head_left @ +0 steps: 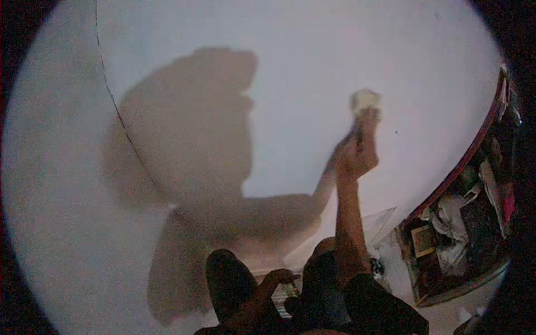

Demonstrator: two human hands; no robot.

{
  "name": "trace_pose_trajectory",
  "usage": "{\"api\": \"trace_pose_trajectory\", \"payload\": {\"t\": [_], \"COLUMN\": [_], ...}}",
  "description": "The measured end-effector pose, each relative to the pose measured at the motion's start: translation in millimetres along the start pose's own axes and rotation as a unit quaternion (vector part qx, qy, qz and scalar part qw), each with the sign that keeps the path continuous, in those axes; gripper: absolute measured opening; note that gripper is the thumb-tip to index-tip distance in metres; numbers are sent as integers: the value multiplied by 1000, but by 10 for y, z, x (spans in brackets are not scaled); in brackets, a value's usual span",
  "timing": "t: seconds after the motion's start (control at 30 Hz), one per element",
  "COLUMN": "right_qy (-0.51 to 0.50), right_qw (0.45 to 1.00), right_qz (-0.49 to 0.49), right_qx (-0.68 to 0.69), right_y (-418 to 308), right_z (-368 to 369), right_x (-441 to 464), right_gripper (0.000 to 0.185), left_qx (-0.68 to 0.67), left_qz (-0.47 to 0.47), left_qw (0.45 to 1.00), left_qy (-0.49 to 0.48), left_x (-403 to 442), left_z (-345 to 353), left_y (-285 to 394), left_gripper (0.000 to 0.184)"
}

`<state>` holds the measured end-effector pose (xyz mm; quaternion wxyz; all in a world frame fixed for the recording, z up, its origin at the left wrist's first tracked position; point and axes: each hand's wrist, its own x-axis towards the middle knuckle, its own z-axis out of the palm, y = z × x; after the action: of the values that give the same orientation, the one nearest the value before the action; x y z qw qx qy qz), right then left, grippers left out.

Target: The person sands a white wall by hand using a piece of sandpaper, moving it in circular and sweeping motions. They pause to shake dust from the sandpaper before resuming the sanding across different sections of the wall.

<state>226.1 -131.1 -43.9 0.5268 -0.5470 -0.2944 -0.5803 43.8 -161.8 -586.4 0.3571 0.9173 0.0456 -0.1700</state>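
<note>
Raised against the pale wall (301, 84), my right hand (360, 148) has its fingers wrapped on a cream-coloured pad (366, 100), which looks pressed to the wall surface. My right arm is stretched out. Low in the view, near my knees, my left hand (282, 277) is closed around a small light object (291, 289), too dim to identify. A large shadow of my head and arm falls on the wall to the left.
A thin dark crack (120, 117) runs down the wall at the left. At the right, a dark-red-edged shelf (430, 296) holds cloths, a small framed item (424, 241) and other clutter. My dark-clothed knees (231, 282) show at the bottom.
</note>
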Motion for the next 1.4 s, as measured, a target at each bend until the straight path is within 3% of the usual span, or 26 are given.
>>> {"api": "trace_pose_trajectory", "payload": {"t": [0.03, 0.07, 0.1, 0.13, 0.17, 0.23, 0.3, 0.37, 0.43, 0.47, 0.53, 0.57, 0.63, 0.7, 0.77, 0.83, 0.9, 1.0, 1.03, 1.1, 1.13, 1.3, 1.4], "right_qy": [-82, -112, -277, -396, -380, -412, -150, -39, 34, 41, -19, -143, -250, -440, -195, -15, 47, -16, -131, -289, -252, -276, -195], "right_qw": [970, 986, 956, 910, 903, 898, 983, 998, 999, 998, 997, 984, 958, 884, 978, 995, 988, 989, 979, 956, 949, 950, 962], "right_qz": [202, 0, -93, -114, -186, -153, -106, 48, 24, 32, 68, 16, -140, -153, -71, 86, 130, 140, 157, -36, -165, -118, -102], "right_qx": [107, 120, 33, 46, 71, -30, 10, 19, -24, 28, 31, -104, 9, -26, 5, 57, 69, 33, 10, 25, 90, 92, 159], "right_y": [-391, -345, -597, -763, -745, -439, -170, 101, 214, 164, -93, -241, -711, -715, -333, 6, 122, -216, -395, -772, -719, -754, -831], "right_z": [49, 203, 26, 90, 96, 121, 55, -12, -59, -38, 117, 105, 153, 97, 24, -20, -121, -62, -62, -146, -34, -78, -55], "right_x": [-150, -422, -442, -504, -592, -552, -215, 126, 373, 373, 177, -41, -216, -110, 2, 279, 451, 191, -36, -127, -152, -202, -202], "right_gripper": [32, 36, 42, 44, 41, 45, 39, 32, 29, 31, 35, 36, 40, 39, 38, 35, 33, 33, 34, 34, 35, 33, 30], "left_qx": [-1, -3, -3, -3, -4, -5, -7, -11, -9, -9, -10, -8, -7, -5, -7, -8, -8, -7, -7, -3, -3, -5, -3], "left_qz": [1, 1, 0, 0, -1, 1, 2, 1, 0, 0, 1, 1, 1, -1, -2, -2, -3, -6, -8, -9, -8, -7, -1], "left_qw": [1000, 1000, 1000, 1000, 1000, 1000, 1000, 1000, 1000, 1000, 1000, 1000, 1000, 1000, 1000, 1000, 1000, 1000, 1000, 1000, 1000, 1000, 1000], "left_qy": [-3, -6, -7, -8, -9, -14, -13, -11, -12, -14, -16, -19, -21, -23, -24, -23, -24, -24, -25, -30, -30, -27, -26], "left_x": [17, -5, -2, -7, -20, -41, -65, -84, -83, -78, -58, -50, -45, -60, -105, -120, -115, -85, -96, -67, -91, -207, -257], "left_z": [-12, 2, -2, 7, 17, -10, -47, -63, -61, -65, -55, -50, -33, -17, -37, -56, -67, -98, -75, -54, -66, -45, -80], "left_y": [8, 21, 31, 28, 22, 13, 19, 14, 14, 7, 29, 39, 50, 34, 41, 29, 48, 86, 87, 78, 107, 125, 176], "left_gripper": [29, 29, 29, 29, 29, 29, 29, 28, 28, 28, 28, 28, 28, 28, 28, 28, 28, 28, 28, 28, 28, 28, 28]}}
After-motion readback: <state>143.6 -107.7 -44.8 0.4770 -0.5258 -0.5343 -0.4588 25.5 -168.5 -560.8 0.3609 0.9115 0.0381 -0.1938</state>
